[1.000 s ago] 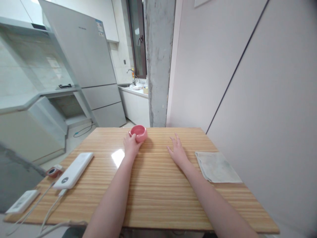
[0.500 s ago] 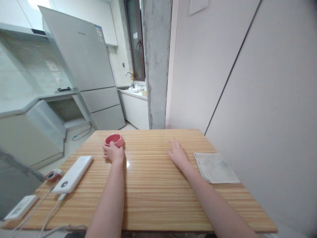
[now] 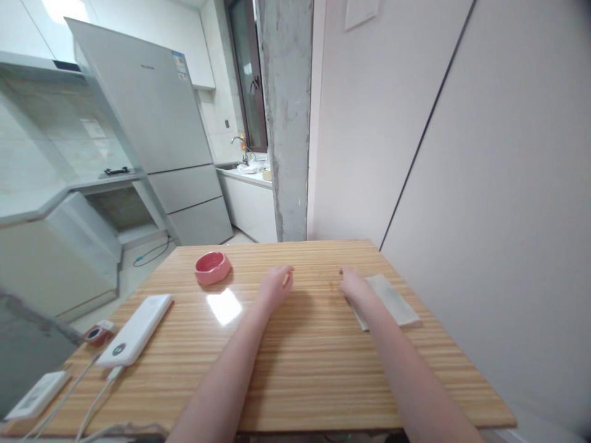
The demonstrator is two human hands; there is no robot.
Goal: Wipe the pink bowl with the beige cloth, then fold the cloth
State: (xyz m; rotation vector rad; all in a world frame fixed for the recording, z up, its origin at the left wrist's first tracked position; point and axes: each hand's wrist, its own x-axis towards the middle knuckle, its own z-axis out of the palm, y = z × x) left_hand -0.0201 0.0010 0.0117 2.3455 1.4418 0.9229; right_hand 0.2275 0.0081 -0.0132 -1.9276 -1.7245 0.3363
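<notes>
Left hand point(image 3: 276, 284) rested on the worktop point(image 3: 295, 375), fingers loosely curled and holding nothing; the pink bowl point(image 3: 212, 267) stood well to its left and slightly beyond it, apart from it. Right hand point(image 3: 354, 283) lay at the near left edge of the folded cloth point(image 3: 392, 298), touching it; whether its fingers gripped the cloth could not be told. Both hands lay near each other.

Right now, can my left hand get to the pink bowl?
Probably yes. The left hand lies on the table, and the pink bowl sits apart to its left with only bare wood between them.
</notes>
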